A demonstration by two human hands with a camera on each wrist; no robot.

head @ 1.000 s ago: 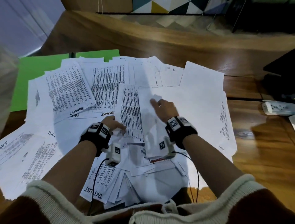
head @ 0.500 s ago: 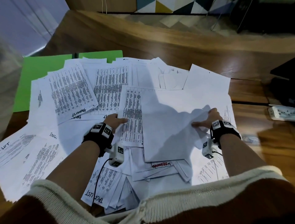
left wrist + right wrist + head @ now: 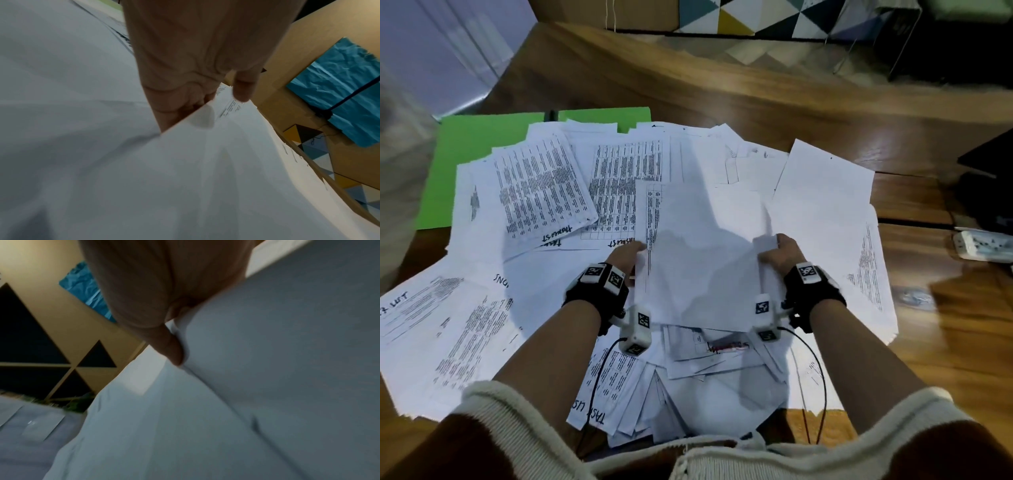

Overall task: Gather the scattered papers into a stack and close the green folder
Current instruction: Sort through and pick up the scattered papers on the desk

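Observation:
Many white printed sheets lie scattered across the wooden table. An open green folder lies at the far left, half covered by them. In the middle a small bundle of sheets is raised off the pile. My left hand grips its left edge, fingers under the paper and thumb on top. My right hand pinches the bundle's right edge. In the right wrist view the thumb presses on the sheets.
A white power strip lies at the table's right edge, with a dark object behind it. More papers spread to the near left and right. Wrist camera cables hang near my body.
My right hand swept from the middle out to the right, then came back in and took hold of the bundle's right edge. The bundle has lifted; my left hand now grips its left edge.

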